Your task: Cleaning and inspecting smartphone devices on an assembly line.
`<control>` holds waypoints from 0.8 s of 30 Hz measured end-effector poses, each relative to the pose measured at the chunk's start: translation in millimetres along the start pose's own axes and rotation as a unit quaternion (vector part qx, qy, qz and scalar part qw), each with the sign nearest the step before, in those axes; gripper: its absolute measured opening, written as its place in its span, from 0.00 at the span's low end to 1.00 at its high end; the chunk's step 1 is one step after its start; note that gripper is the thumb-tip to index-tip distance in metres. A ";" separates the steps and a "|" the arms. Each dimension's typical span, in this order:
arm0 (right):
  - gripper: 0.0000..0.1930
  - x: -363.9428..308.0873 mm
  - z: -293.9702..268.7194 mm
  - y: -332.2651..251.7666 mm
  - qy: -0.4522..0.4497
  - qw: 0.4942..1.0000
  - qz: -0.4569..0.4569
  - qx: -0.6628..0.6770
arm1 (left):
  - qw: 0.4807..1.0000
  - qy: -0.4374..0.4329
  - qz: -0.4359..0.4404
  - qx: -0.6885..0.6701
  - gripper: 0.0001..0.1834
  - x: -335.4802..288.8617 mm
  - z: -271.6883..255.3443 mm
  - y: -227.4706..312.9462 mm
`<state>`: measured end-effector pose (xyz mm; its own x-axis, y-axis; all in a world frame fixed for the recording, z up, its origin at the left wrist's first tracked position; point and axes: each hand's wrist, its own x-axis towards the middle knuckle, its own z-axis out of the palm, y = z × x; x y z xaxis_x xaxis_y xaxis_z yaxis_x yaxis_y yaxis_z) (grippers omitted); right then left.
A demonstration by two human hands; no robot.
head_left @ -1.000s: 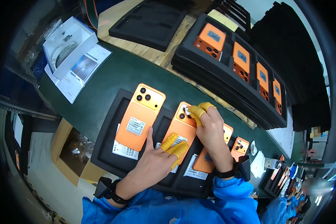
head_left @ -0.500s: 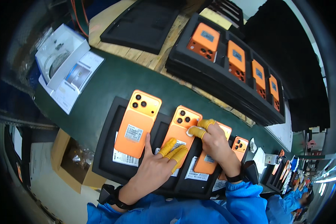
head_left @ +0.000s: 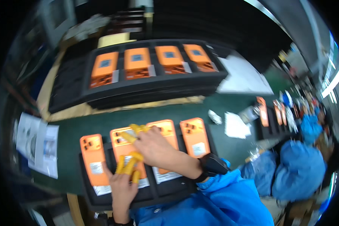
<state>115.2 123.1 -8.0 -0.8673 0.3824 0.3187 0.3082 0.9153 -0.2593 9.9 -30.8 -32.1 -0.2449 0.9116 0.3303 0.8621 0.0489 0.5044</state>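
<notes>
Orange phones lie camera side up in a black foam tray before me. My right hand, in yellow finger cots, pinches a small white wipe against the upper back of the second phone from the left, beside its cameras. Over that phone's lower part rest the spread fingers of my left hand, also in yellow cots. My left thumb reaches up next to the leftmost phone. Partly hidden under my right hand is the third phone. The rightmost phone lies uncovered, with a white label.
Behind stands a stack of black trays with more orange phones. Printed papers lie at the left. To the right are a crumpled tissue, white sheets, another phone tray and a person in blue.
The view has swung to the right and blurred, showing more of the bench there. Both hands stay at the second phone, the right still pressing the wipe near its cameras.
</notes>
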 end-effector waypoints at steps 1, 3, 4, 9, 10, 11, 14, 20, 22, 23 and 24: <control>0.31 -5.7 -7.3 -1.2 0.049 0.999 -0.007 0.002 | 1.000 0.010 0.000 0.015 0.16 -1.0 0.0 -0.2; 0.40 -20.8 -30.8 -0.7 -0.003 0.999 0.039 0.023 | 1.000 -0.003 -0.001 0.002 0.16 1.6 -5.5 3.3; 0.34 -31.5 -40.1 1.1 0.076 0.996 0.047 0.001 | 1.000 -0.003 -0.007 -0.006 0.16 2.1 -6.4 4.9; 0.48 -164.1 -131.8 42.6 0.067 0.945 0.312 -0.074 | 0.998 0.059 -0.029 0.006 0.16 -8.1 -10.5 -0.2; 0.50 -204.8 -138.9 45.1 0.029 0.899 0.412 -0.146 | 0.998 0.065 -0.022 0.003 0.14 -5.7 -14.7 4.6; 0.52 -250.9 -141.4 47.8 0.028 0.880 0.437 -0.183 | 0.998 0.065 -0.013 0.008 0.15 -9.4 -17.6 1.8; 0.50 -339.6 -132.7 45.2 -0.121 0.770 0.545 -0.309 | 0.993 0.104 -0.036 -0.034 0.14 -8.3 -14.6 9.6; 0.31 -400.7 -98.0 75.8 0.093 0.717 0.664 -0.191 | 0.993 0.092 0.030 -0.073 0.15 -7.1 -12.4 23.1; 0.27 -379.4 -118.1 74.9 0.130 0.711 0.667 -0.179 | 0.990 0.109 0.043 -0.084 0.12 3.7 -19.9 48.1; 0.27 -360.3 -129.1 73.2 0.134 0.707 0.669 -0.187 | 0.987 0.133 0.041 -0.084 0.09 8.4 -26.5 67.7; 0.25 -343.9 -147.3 63.5 0.326 0.725 0.606 0.031 | 0.987 0.118 0.036 -0.107 0.10 3.8 -25.7 63.1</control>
<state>490.6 68.3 0.2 0.4002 0.8985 0.1805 0.6539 -0.1419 -0.7432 51.9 -34.7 21.5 -0.3051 0.7880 0.5348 0.7732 -0.1229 0.6222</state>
